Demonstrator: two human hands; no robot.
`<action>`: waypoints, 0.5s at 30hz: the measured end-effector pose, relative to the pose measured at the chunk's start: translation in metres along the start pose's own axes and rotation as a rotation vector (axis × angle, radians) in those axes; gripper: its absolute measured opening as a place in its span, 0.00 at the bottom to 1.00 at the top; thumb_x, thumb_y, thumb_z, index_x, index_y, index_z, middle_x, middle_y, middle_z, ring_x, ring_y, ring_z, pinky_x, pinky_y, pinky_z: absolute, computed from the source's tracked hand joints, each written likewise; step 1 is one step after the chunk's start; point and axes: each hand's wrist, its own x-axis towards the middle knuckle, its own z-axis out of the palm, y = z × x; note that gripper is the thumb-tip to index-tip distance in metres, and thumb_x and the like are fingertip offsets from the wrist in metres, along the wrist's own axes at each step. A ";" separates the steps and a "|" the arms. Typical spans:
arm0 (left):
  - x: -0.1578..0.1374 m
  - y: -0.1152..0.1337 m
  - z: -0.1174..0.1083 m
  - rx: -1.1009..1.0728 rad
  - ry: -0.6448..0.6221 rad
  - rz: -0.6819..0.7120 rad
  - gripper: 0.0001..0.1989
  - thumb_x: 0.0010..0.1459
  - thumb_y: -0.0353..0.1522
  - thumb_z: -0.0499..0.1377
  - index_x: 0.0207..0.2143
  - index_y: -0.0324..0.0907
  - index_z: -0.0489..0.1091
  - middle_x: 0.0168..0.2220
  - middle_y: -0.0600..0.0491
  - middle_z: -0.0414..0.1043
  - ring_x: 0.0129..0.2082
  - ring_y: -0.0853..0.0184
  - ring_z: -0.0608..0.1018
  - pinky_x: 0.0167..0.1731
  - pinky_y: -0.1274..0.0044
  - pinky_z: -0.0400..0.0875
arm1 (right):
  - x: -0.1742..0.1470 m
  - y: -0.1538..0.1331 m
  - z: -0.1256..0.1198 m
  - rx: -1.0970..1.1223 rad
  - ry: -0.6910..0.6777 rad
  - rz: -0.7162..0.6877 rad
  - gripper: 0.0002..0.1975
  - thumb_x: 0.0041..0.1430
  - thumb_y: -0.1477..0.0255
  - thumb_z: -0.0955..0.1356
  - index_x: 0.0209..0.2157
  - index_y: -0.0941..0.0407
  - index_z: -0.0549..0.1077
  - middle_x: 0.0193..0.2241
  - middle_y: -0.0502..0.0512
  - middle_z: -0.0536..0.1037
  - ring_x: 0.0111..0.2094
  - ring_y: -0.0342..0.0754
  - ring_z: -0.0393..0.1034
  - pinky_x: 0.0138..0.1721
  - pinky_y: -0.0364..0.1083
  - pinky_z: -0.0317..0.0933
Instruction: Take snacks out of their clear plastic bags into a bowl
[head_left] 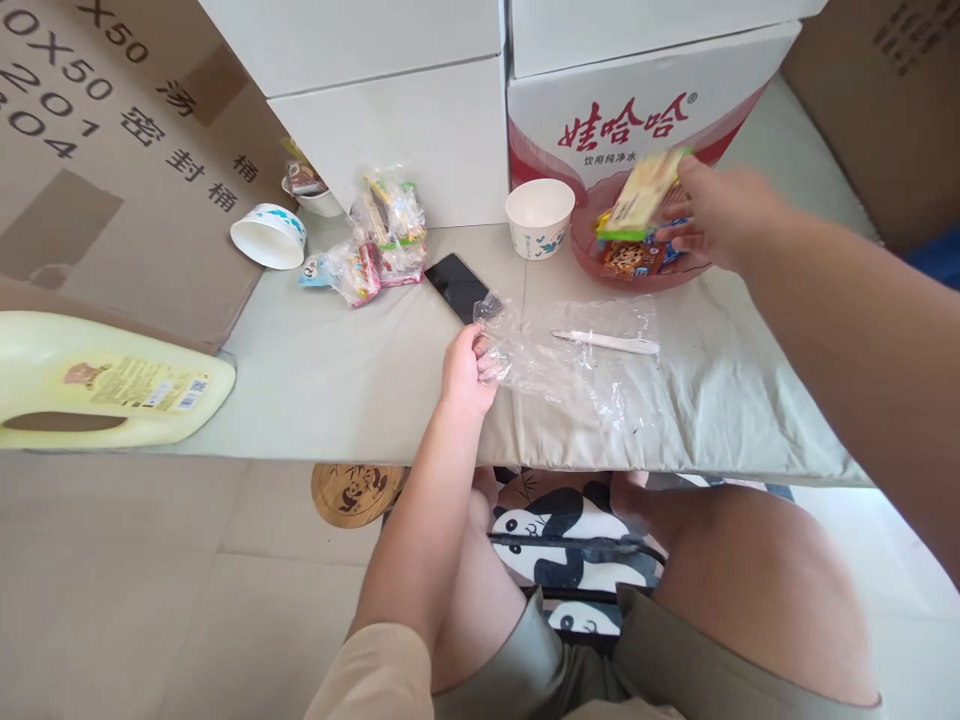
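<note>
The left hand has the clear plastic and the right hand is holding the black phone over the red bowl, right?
Not the black phone: in the head view, the right hand holds a yellow-and-green packet over the red bowl. The left hand does have the clear plastic.

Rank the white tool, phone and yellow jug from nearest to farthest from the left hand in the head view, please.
1. Phone: just beyond the left hand.
2. White tool: to its right.
3. Yellow jug: at far left.
</note>
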 end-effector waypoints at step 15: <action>0.015 -0.015 -0.026 0.688 -0.067 0.424 0.08 0.56 0.32 0.64 0.31 0.44 0.65 0.19 0.63 0.57 0.16 0.76 0.58 0.17 0.82 0.49 | -0.229 -0.065 0.056 -0.326 -0.370 -0.232 0.18 0.62 0.70 0.67 0.53 0.53 0.77 0.57 0.63 0.77 0.61 0.65 0.69 0.59 0.66 0.63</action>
